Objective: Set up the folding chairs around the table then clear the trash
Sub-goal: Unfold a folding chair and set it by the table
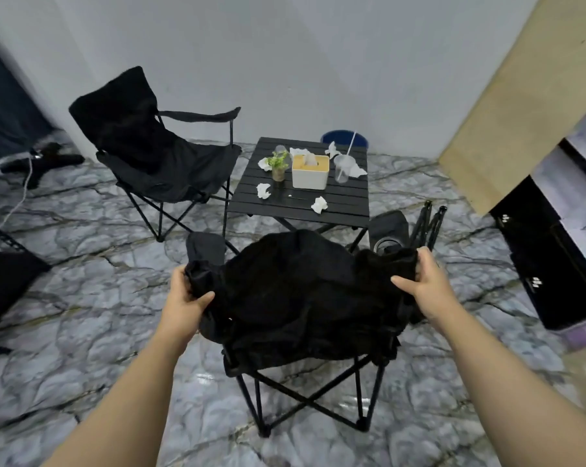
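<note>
**Chair half-opened at near side of counter**

Head view: near folding chair [305,298], black fabric, stands on the marble floor [83,365] just short of the counter [301,200], legs crossed and spread. Left hand [187,298] grip closed on its left top corner; right hand [426,284] grip closed on the right top corner. Open chair [157,153] stands left of counter. Folded chair [426,227] leans at counter's right. Counter carries crumpled tissues [264,191], tissue box [310,171], small plant [278,165], plastic cup [343,168] with straw.
</note>
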`<action>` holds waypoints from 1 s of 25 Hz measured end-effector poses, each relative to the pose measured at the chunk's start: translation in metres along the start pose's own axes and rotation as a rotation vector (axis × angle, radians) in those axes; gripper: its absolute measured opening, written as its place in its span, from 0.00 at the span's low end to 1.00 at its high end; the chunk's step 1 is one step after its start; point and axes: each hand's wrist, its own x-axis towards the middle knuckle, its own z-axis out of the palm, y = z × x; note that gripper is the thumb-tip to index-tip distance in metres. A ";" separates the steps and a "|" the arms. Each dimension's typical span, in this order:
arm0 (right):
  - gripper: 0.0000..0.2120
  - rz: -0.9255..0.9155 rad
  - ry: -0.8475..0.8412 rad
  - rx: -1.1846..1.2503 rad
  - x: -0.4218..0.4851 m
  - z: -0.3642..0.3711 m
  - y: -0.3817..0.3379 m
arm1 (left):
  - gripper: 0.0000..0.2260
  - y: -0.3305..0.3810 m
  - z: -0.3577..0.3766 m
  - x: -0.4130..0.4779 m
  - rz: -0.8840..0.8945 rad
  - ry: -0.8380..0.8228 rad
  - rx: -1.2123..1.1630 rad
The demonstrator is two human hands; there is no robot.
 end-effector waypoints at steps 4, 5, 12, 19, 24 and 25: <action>0.23 0.026 0.075 -0.039 -0.043 0.010 0.005 | 0.23 -0.010 -0.060 -0.004 -0.005 0.074 0.112; 0.24 0.043 0.095 -0.064 -0.057 0.020 0.008 | 0.24 -0.012 -0.071 -0.008 -0.006 0.086 0.157; 0.19 0.168 0.003 -0.215 -0.133 0.081 0.034 | 0.15 -0.056 -0.122 -0.035 -0.053 0.023 0.554; 0.12 0.225 0.052 -0.065 -0.149 0.081 0.030 | 0.13 -0.054 -0.132 -0.050 0.044 -0.057 0.631; 0.14 0.255 0.081 -0.047 -0.163 0.068 0.023 | 0.14 -0.022 -0.081 -0.068 0.360 -0.050 0.984; 0.14 0.261 0.097 -0.051 -0.169 0.066 0.021 | 0.11 -0.014 -0.060 -0.071 0.384 -0.128 0.944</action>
